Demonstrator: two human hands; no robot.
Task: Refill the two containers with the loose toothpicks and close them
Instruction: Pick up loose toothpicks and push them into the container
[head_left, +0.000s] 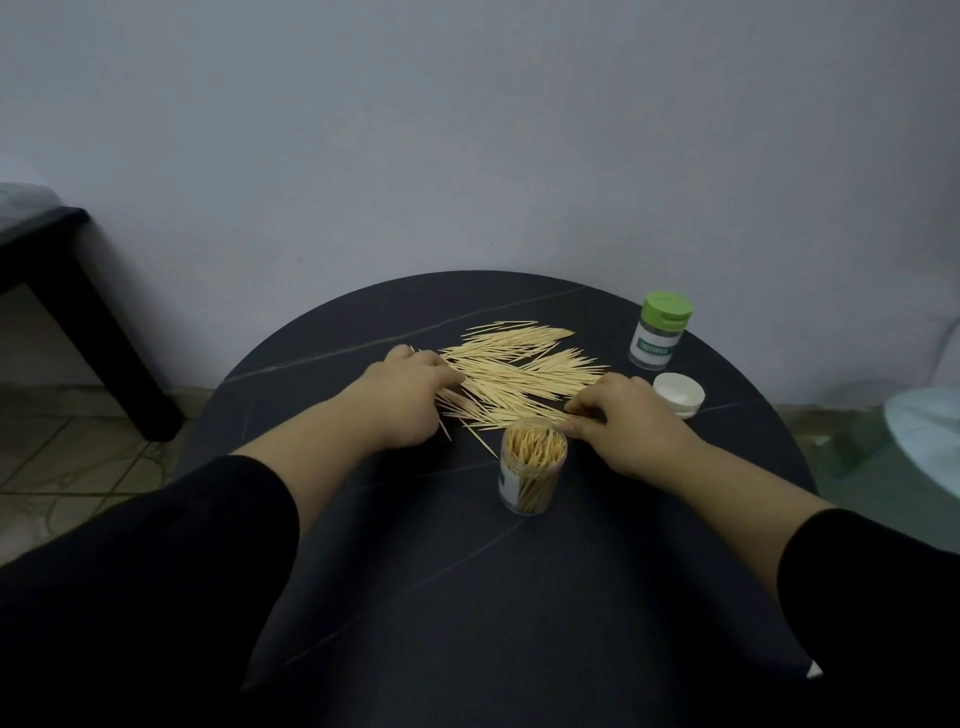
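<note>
1. Left hand (410, 395): beyond and to the left of the open container (532, 462). Its fingers were bent down onto the left edge of the loose toothpicks (519, 369). Could not tell whether it gripped any or only pressed on them.
2. Right hand (628, 421): just to the right of the open container, thumb close beside its rim. Thumb and fingertips appeared to pinch a few sticks at the near-right corner of the pile.
3. Loose toothpicks: a fanned heap lying flat on the table (467, 597), directly beyond the open container and between the two hands. The nearest sticks reached almost to its rim. Long axes ran mostly left to right, tilting slightly away on the right side, so both hands met the sticks at their ends.
4. Open container: a clear tub, upright, lidless, already well stocked with sticks standing on end.
5. Judgement: the right hand was the nearer to the mouth. Any gathered bundle would need turning from flat to upright before going in.
6. White lid (678, 394): beyond and right of the open container, past the right hand.
7. Closed container (660, 332): green-capped, upright, further beyond the white lid.
</note>
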